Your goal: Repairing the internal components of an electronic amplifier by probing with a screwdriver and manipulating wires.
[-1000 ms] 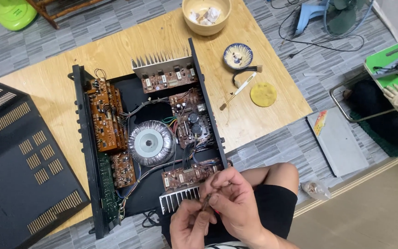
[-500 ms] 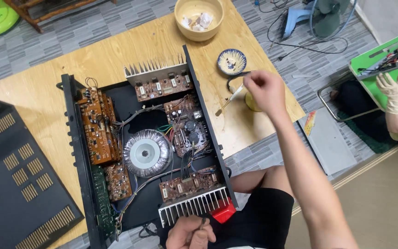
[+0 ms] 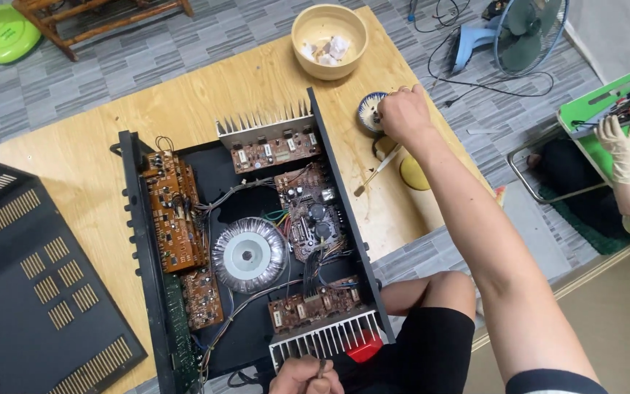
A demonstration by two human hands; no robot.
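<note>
At far left I note a flat black metal cover [image 3: 34, 292], perforated with rows of slots, lying on the grey woven floor. Beside it, a pale plywood board [image 3: 89, 153] carries the open amplifier chassis [image 3: 249, 241], a black steel tray. Inside I see brown circuit boards [image 3: 176, 219] along the left wall, a round silver toroidal transformer [image 3: 248, 255] in the middle, and ribbed aluminium heatsinks at the far [image 3: 264, 124] and near [image 3: 326, 339] ends.

My left hand [image 3: 304, 376] sits at the bottom edge, just by the near heatsink, fingers curled shut around a thin, dark, rod-like piece [image 3: 321, 367]; I cannot tell what it is.

Above the chassis stands a round cream bowl [image 3: 329, 31] holding crumpled white scraps. My right hand [image 3: 402, 113] reaches across the board to a small patterned blue-and-white dish [image 3: 366, 109], fingertips bunched down at its rim; whether they pinch anything I cannot tell. Just below lie a slim brush [image 3: 377, 169] and a round yellow disc [image 3: 415, 175].

At far right, another person's gloved hand [image 3: 616, 142] rests at a green tray [image 3: 614, 102]; a blue fan [image 3: 526, 29] stands on the floor.
</note>
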